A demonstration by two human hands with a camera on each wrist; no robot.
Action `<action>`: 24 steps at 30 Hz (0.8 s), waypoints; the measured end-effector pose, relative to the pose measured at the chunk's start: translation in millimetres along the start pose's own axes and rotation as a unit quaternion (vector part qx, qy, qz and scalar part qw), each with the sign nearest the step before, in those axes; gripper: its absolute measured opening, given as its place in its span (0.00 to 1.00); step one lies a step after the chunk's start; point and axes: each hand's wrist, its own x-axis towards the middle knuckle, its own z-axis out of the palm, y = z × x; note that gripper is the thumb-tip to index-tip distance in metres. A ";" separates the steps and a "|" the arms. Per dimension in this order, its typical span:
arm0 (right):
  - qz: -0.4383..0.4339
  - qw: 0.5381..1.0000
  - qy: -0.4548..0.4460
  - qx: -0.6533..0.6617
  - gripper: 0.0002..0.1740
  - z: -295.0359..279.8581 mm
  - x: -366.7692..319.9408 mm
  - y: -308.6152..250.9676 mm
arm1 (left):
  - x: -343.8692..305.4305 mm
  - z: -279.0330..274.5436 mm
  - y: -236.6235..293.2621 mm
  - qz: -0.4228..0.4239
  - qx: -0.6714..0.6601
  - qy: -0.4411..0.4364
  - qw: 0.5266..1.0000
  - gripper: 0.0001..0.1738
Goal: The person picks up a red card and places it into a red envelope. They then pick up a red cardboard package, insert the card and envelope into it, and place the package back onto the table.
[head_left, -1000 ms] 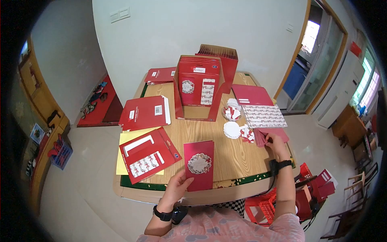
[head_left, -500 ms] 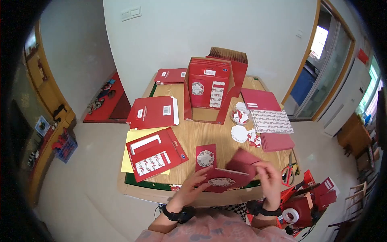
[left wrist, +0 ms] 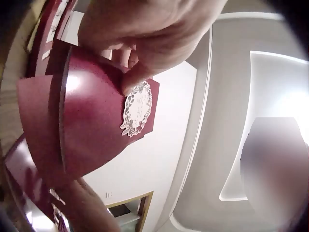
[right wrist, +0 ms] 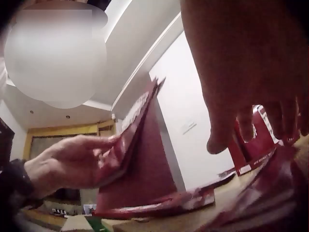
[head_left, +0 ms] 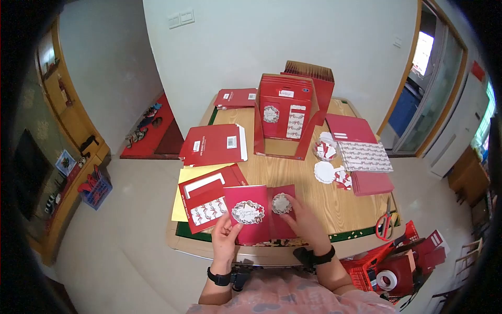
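In the head view my left hand [head_left: 224, 242] holds a dark red card [head_left: 253, 234], thumb on its front beside a wreath-shaped white label [head_left: 248, 212]. A further red sheet [left wrist: 36, 104] sticks out behind the card in the left wrist view. My right hand [head_left: 309, 226] is over a second red card [head_left: 282, 230] lying on the table, fingertips at its round wreath label [head_left: 281, 203]. In the right wrist view the right hand's fingers [right wrist: 246, 126] are extended and apart from each other, with a red surface below them.
An open red display box [head_left: 281, 147] of packs stands mid-table. Red packs [head_left: 214, 146] lie left; patterned sheets [head_left: 365, 156], pink-red envelopes [head_left: 372, 183], white scalloped labels [head_left: 324, 172] and orange-handled scissors [head_left: 385, 226] lie right. A red basket [head_left: 363, 271] stands beside the table.
My right hand took a red sheet from the right-hand stack to the card in my left hand, then moved to the second card. The left hand raised its card and turned it face up.
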 end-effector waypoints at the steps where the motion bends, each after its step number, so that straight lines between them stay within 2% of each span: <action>1: 0.009 0.998 -0.021 -0.064 0.35 6.8 -0.5 0.0 | 1.1 -7.1 -5.2 0.006 0.026 0.001 1.000 0.21; 6: -0.014 0.980 -0.052 -0.194 0.35 29.7 -4.0 24.8 | -0.6 -1.8 -5.3 0.005 -0.016 -0.013 1.000 0.12; 10: -0.077 0.949 -0.056 -0.301 0.36 23.4 -8.2 51.8 | -0.8 -1.4 -5.3 0.002 -0.016 0.000 1.000 0.12; 13: -0.027 0.974 -0.070 -0.215 0.37 21.9 -11.4 50.3 | 2.2 -0.9 -6.5 0.006 -0.009 -0.010 1.000 0.13; 16: 0.020 0.969 -0.058 -0.238 0.40 16.3 -19.8 18.3 | 2.6 4.4 -5.5 0.005 -0.009 -0.017 1.000 0.13; 19: 0.000 0.977 -0.067 -0.203 0.37 17.5 -26.0 25.2 | 2.2 3.1 -8.5 -0.002 -0.008 -0.020 1.000 0.13; 22: -0.020 0.978 -0.023 -0.207 0.29 8.1 -34.6 18.6 | 3.7 5.5 -9.2 -0.023 -0.028 -0.022 0.999 0.12; 24: 0.034 0.997 0.015 -0.070 0.25 -14.7 -30.5 4.9 | 4.5 15.5 -5.6 -0.044 -0.054 -0.028 0.997 0.11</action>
